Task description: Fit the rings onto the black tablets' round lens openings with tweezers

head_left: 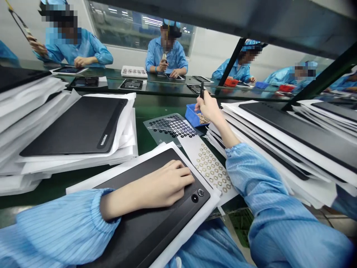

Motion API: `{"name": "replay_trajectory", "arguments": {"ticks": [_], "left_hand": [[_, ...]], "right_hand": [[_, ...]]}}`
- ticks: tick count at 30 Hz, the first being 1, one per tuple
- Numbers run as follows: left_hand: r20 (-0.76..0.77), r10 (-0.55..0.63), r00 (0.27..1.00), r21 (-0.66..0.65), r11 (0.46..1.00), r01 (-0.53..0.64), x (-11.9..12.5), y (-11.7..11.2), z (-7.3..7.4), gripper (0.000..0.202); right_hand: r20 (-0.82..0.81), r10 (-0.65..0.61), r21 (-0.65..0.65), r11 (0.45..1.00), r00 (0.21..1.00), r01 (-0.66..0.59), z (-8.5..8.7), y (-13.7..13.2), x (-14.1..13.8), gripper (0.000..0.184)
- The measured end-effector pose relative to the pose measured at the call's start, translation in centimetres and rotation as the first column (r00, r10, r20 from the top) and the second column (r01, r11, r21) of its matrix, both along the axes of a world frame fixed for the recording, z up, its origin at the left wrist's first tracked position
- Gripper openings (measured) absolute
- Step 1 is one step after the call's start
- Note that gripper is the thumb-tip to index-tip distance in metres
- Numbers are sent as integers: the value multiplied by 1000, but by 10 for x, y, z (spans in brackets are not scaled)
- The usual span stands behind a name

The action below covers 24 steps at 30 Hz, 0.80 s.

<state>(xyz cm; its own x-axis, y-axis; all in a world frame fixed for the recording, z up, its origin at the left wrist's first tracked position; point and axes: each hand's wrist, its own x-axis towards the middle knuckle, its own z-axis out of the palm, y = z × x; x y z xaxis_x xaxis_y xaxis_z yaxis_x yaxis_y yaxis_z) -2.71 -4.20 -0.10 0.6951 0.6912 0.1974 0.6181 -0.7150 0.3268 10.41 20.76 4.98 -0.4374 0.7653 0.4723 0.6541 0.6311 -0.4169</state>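
Note:
My left hand point(167, 182) lies palm down on the black back of a tablet point(156, 230), its fingers slightly bent against the surface. Two round camera rings sit near the tablet's right corner, and white sheeting point(192, 230) lies under it. Raised in front of the blue bin point(192, 116), my right hand point(208, 106) is closed around a slim black tool point(202, 89) held upright; its exact kind is unclear. Below that hand lie a white sheet with gold-coloured rings point(213, 167) and a clear sheet with black rings point(167, 124). Small tan pieces partly fill the bin.
Stacks of tablets between white sheets stand at left point(75, 124) and right point(301, 137). Across the bench several co-workers in blue sit at work; one person point(167, 52) holds a tool. A white parts tray point(134, 72) stands there. A dark shelf point(251, 22) hangs overhead.

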Motion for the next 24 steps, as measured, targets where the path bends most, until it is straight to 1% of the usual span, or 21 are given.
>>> {"name": "replay_trajectory", "arguments": {"ticks": [1, 2, 3, 4, 5, 6, 8, 10, 12, 15, 18, 19, 21, 22, 24], "left_hand": [[12, 15, 1000, 0, 1000, -15, -3, 3, 1, 25], [30, 54, 998, -10, 999, -53, -8, 7, 2, 26], [51, 123, 991, -28, 992, -121, -13, 13, 3, 26], [72, 216, 974, -49, 976, -213, -20, 19, 4, 24], [87, 322, 943, -72, 946, -317, -28, 27, 6, 23], [92, 430, 898, -94, 902, -422, -36, 36, 7, 22], [75, 611, 788, -128, 790, -600, -52, 55, 8, 20], [29, 734, 679, -170, 673, -720, -64, 74, 6, 15], [-18, 825, 565, -211, 549, -809, -73, 92, 1, 14], [-37, 912, 408, -215, 391, -895, -79, 109, -11, 27], [-13, 960, 279, -211, 270, -940, -82, 117, -23, 34], [-3, 970, 244, -219, 237, -946, -82, 118, -26, 35], [24, 982, 189, -245, 189, -951, -82, 118, -32, 35], [41, 985, 169, -260, 173, -950, -82, 119, -35, 35], [74, 987, 142, -293, 158, -943, -81, 119, -38, 34]], "right_hand": [[54, 20, -17, 1000, 998, -19, 0, -1, -2, 19], [98, 41, -32, 999, 994, -38, -1, -2, -3, 18], [128, 67, -44, 997, 989, -61, -1, -2, -4, 16], [142, 91, -54, 995, 986, -84, -2, -2, -4, 14], [142, 110, -63, 993, 984, -102, -2, -2, -5, 13], [143, 128, -71, 990, 981, -119, -3, -2, -5, 14], [143, 175, -92, 982, 974, -163, -6, -4, -7, 14], [154, 254, -130, 963, 955, -236, -11, -10, -15, 13], [185, 355, -184, 928, 916, -323, -20, -18, -27, 9], [227, 454, -240, 883, 861, -402, -35, -29, -50, 4], [248, 477, -254, 872, 843, -418, -46, -30, -67, 15], [252, 475, -253, 873, 843, -417, -48, -29, -71, 20], [258, 466, -246, 879, 847, -409, -53, -26, -77, 27], [260, 460, -242, 882, 849, -404, -56, -25, -80, 28], [265, 455, -240, 885, 850, -399, -63, -23, -85, 30]]}}
